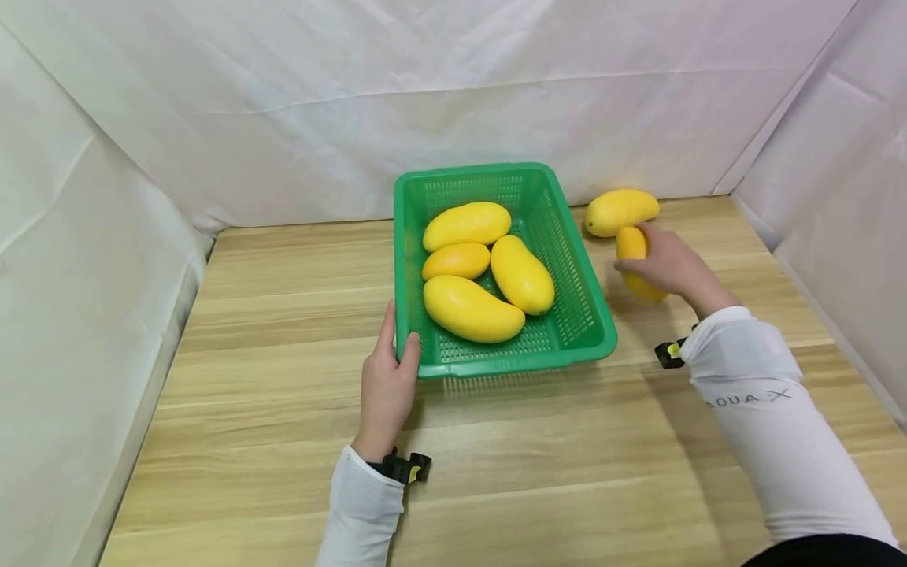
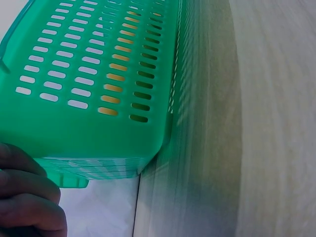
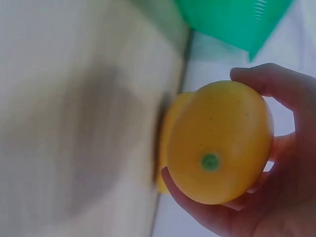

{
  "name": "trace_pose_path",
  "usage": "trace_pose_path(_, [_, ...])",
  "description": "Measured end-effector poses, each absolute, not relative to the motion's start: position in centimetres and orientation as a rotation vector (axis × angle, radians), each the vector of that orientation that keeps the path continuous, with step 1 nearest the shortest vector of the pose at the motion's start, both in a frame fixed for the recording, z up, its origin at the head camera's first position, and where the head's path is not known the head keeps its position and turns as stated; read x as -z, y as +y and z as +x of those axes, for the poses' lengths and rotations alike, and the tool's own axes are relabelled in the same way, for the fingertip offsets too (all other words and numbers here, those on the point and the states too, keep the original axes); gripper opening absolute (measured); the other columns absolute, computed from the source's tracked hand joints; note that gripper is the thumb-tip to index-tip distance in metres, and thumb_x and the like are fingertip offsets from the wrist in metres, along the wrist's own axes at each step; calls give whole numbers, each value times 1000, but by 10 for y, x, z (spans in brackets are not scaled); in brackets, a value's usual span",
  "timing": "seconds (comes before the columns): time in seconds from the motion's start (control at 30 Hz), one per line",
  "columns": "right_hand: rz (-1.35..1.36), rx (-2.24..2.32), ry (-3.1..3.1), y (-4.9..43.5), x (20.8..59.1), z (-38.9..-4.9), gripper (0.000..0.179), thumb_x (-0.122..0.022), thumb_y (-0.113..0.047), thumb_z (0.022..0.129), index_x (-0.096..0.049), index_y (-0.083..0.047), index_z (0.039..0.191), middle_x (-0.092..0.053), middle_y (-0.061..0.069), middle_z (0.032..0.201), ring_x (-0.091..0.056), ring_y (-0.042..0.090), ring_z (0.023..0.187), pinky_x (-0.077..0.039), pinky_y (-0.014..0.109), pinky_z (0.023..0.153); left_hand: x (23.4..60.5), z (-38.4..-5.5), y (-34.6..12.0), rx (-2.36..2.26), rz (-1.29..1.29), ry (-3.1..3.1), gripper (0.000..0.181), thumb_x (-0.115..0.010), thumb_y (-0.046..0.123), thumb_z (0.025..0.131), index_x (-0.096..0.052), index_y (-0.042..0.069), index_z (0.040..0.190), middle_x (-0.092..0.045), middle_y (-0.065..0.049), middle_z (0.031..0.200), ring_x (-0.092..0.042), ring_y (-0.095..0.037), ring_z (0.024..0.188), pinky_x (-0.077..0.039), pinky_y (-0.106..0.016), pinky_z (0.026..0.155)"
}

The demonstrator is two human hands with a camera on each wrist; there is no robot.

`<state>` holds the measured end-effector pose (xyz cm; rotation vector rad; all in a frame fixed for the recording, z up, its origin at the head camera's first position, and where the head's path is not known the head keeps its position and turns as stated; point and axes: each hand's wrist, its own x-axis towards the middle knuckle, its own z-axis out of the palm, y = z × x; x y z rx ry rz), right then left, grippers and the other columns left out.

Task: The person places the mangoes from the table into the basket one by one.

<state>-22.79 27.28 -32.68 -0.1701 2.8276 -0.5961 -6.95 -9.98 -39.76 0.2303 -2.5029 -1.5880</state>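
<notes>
My right hand (image 1: pixel 673 264) grips a yellow mango (image 1: pixel 633 244), its fingers and thumb wrapped round the fruit. In the right wrist view that mango (image 3: pixel 222 143) shows a green stem spot, and the wood lies apart from it. My left hand (image 1: pixel 388 386) holds the near left corner of a green plastic basket (image 1: pixel 510 367), with the thumb at the rim and fingers along the outer wall. Several mangoes lie inside, among them a large curved one (image 1: pixel 471 309) and a smaller one (image 1: pixel 457 261). The left wrist view shows the curled fingers (image 2: pixel 29 212) beside the slotted basket wall (image 2: pixel 89 131).
Another mango (image 1: pixel 620 211) lies on the wooden table (image 1: pixel 283 378) right of the basket, just behind the held one. White cloth (image 1: pixel 305 142) hangs along the back and both sides of the table.
</notes>
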Motion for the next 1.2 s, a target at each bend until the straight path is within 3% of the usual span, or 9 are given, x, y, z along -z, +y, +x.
trace_pose_path(0.2, [-220,638,2854,259,300,-224,86,-54,-46,83,-11,-2,142,-37,28,124,-44,39,95,-40,52,72,398,-70,-101,1577,232,-2514,56,-41,46,91,-19,33,141,-32,1,46,-30,-12,37,-32,-29,37])
trace_pose_path(0.47, [-399,568,2920,221,264,-211,74,-57,-35,81,-21,-8,140,-38,21,115,-43,34,88,-42,42,61,397,-70,-101,1590,233,-2504,56,-41,46,91,-20,32,141,-34,0,47,-31,-12,37,-32,-29,37])
trace_pose_path(0.67, [-536,446,2908,188,244,-198,75,-60,-29,79,-20,-14,141,-34,20,121,-45,31,84,-43,36,57,395,-70,-100,1593,233,-2505,56,-42,43,91,-21,30,141,-38,-2,49,-29,-12,38,-33,-29,38])
trace_pose_path(0.9, [-748,302,2859,155,238,-191,73,-63,-22,78,-23,-16,139,-32,16,127,-47,28,87,-45,37,66,395,-70,-100,1601,239,-2500,54,-42,43,91,-21,34,140,-36,-2,48,-33,-14,38,-33,-29,38])
trace_pose_path(1.2, [-1073,85,2580,123,257,-182,71,-67,-20,74,-30,-16,135,-41,1,122,-47,18,91,-42,33,76,395,-70,-100,1617,226,-2481,55,-44,41,91,-23,29,141,-35,-1,48,-34,-16,39,-33,-29,38])
